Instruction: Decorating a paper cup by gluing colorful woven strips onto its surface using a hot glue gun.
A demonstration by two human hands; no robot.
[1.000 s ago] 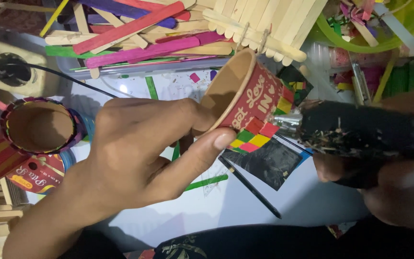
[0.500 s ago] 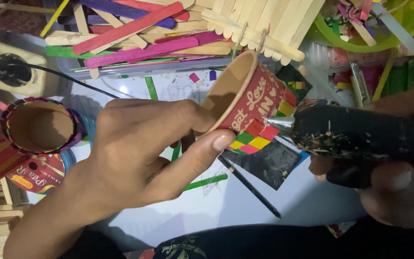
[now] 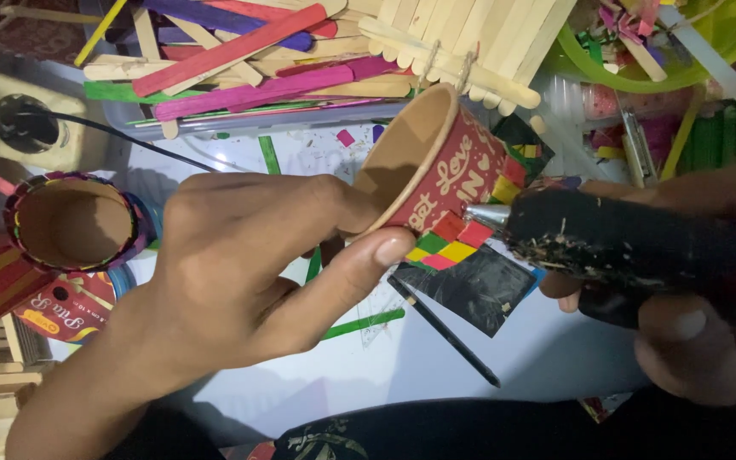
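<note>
A cluttered craft counter, pale and scattered with scraps, is filling the view, with a tray of coloured craft sticks running along the upper left of the frame and a green bowl of offcuts sitting at the upper right.

The left hand is taking up the centre left, its grip closing narrowly on a red paper cup: fingers inside the rim, thumb pressing on the outer wall. The cup is lying tilted, its long axis running from the open mouth at upper left down to the base at lower right, where small coloured squares are forming a band.

The right hand, at the right edge, is wrapping tightly around a black glue gun. Its metal nozzle is pointing left and touching the cup wall just above the squares, so the cup is lying directly left of that grip.

A second cup trimmed with coloured bits is standing at the left, and a thin dark pencil is lying below centre.
</note>
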